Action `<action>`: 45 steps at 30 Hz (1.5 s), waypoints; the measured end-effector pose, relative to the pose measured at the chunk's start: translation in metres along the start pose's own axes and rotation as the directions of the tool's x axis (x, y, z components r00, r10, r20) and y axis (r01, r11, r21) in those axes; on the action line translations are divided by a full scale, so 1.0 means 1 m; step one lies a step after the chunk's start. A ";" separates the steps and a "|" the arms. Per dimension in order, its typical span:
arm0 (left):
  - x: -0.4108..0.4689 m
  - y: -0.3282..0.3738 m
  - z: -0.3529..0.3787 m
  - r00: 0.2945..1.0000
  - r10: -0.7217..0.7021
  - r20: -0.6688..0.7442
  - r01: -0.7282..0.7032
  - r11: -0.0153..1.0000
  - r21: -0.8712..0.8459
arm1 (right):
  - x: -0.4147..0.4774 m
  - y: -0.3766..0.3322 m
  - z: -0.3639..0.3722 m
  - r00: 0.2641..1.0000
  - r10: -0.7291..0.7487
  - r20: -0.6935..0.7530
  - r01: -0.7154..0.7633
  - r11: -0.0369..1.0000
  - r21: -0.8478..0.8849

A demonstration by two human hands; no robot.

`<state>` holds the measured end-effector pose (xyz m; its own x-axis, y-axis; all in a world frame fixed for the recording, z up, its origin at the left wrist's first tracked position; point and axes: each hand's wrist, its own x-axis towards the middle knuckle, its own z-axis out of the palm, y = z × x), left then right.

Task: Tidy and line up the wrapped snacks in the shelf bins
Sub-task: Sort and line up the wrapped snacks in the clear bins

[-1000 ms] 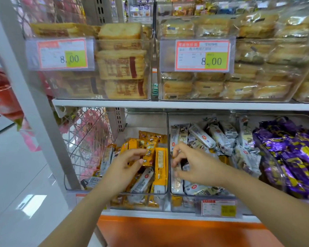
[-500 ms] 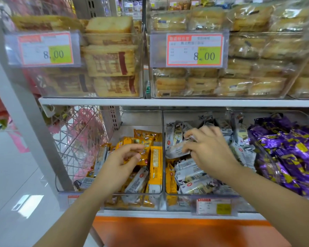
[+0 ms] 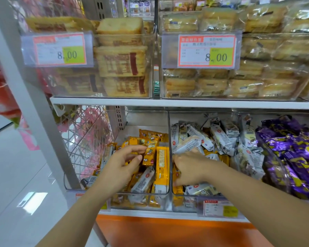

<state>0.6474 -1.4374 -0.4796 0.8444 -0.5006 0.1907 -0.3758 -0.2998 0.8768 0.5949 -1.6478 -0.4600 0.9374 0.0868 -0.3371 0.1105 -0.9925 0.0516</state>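
Note:
My left hand (image 3: 121, 164) hovers over the left clear bin (image 3: 161, 193) of yellow snack packets. Its thumb and forefinger pinch the edge of one yellow packet (image 3: 148, 154), which stands tilted above the others. My right hand (image 3: 191, 166) is in the middle bin (image 3: 185, 195) of white-and-silver packets. Its fingers curl down beside the bin's left wall, where a few yellow packets (image 3: 177, 173) lie among the white ones; what they hold is hidden. A white packet (image 3: 186, 145) lies just behind its knuckles.
A bin of purple packets (image 3: 296, 157) stands to the right. The shelf above (image 3: 185, 103) carries clear bins of wrapped cakes with 8.00 price tags (image 3: 206, 50). A grey upright post (image 3: 34, 104) and a wire side panel (image 3: 86, 139) close off the left.
My right hand has come forward and left from the back of the middle bin to its front left corner; the white packet it held stays behind. My left hand has kept its pose.

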 end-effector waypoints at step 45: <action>0.018 0.014 0.024 0.763 -0.371 0.530 0.034 0.841 0.540 | -0.031 0.001 0.000 0.789 0.044 -0.613 0.306 0.837 0.454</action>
<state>0.6478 -1.4698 -0.4743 0.5814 -0.7007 -0.4135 -0.4936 -0.7078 0.5054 0.5661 -1.6515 -0.4492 0.9468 0.0772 0.3125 0.2294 -0.8427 -0.4870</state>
